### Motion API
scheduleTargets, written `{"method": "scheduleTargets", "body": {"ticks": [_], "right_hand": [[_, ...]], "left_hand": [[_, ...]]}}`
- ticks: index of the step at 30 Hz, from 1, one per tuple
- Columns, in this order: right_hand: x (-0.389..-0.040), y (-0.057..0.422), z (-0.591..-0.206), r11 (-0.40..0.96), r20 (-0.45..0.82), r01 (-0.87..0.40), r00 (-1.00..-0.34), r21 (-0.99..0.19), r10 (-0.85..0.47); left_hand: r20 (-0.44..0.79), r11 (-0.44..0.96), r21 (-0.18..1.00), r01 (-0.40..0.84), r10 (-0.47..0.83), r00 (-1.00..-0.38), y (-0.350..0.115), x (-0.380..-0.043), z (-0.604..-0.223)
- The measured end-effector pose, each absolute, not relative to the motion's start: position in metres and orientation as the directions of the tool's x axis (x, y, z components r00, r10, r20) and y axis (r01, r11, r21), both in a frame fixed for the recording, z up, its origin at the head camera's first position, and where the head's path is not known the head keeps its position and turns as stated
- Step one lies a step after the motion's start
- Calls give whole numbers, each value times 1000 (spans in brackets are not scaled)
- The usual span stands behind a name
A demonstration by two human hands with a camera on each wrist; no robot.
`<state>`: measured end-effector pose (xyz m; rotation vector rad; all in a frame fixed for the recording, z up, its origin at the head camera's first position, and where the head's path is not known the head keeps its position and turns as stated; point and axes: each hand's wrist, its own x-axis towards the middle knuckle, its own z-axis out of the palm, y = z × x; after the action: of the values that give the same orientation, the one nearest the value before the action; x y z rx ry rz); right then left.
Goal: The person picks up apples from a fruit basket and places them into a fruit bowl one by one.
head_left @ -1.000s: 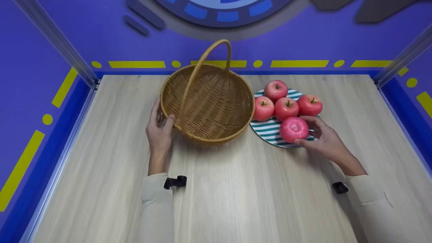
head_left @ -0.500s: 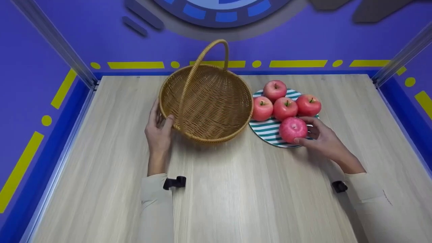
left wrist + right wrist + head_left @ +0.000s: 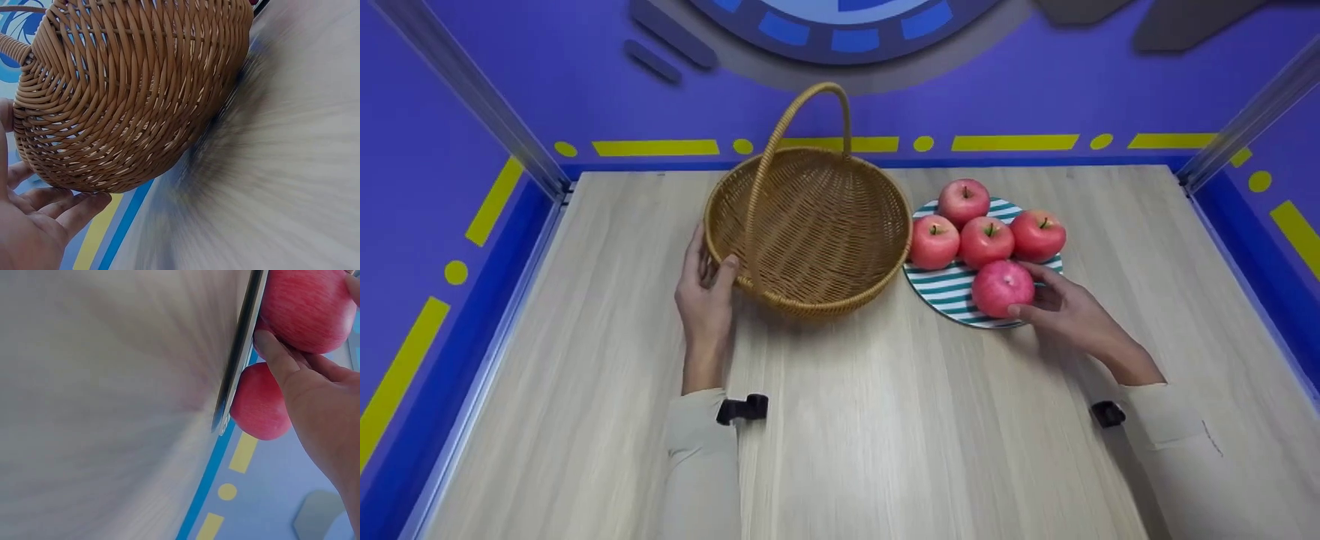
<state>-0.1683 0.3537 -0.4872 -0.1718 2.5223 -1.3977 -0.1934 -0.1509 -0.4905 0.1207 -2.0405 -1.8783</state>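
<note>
At the left side of a brown wicker basket (image 3: 825, 232), my left hand (image 3: 706, 304) grips the rim, thumb over the edge and fingers along the outer wall. In the left wrist view those fingers (image 3: 84, 211) touch the woven side. The basket's tall arched handle (image 3: 756, 191) leans left, and its inside shows bare weave. My right hand (image 3: 1072, 315) holds a red apple (image 3: 1002, 289) between thumb and fingers, its stemless end facing up. That apple is over the front of a green-and-white striped round plate (image 3: 941, 292). Several other red apples (image 3: 987, 242) sit behind it, stems up.
The plate stands just right of the basket, close to its rim. Pale wood tabletop (image 3: 840, 420) spreads in front of both. Blue-purple panels with yellow marks (image 3: 1015, 142) enclose the back and sides.
The basket's handle has swung slightly left, tilting the basket a little under my left hand. The whole head view has shifted slightly. My right hand keeps its hold on the apple at the plate.
</note>
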Motion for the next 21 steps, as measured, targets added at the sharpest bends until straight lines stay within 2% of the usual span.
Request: {"method": "scheduleTargets", "body": {"ticks": [7, 14, 18, 21], "right_hand": [[-168, 351, -488, 580, -176, 20, -961, -814, -214], [-169, 351, -484, 588, -135, -9, -970, -809, -201], [-171, 350, -472, 594, -67, -54, -981, -803, -180], [-174, 347, -459, 604, -27, -76, -987, -793, -160]], "left_hand": [[181, 76, 983, 166, -300, -937, -154, -194, -489], [203, 131, 977, 169, -308, -930, -157, -191, -485], [274, 228, 952, 203, -347, -897, -157, -188, -475], [395, 326, 903, 279, -379, -837, -153, -185, -464]]}}
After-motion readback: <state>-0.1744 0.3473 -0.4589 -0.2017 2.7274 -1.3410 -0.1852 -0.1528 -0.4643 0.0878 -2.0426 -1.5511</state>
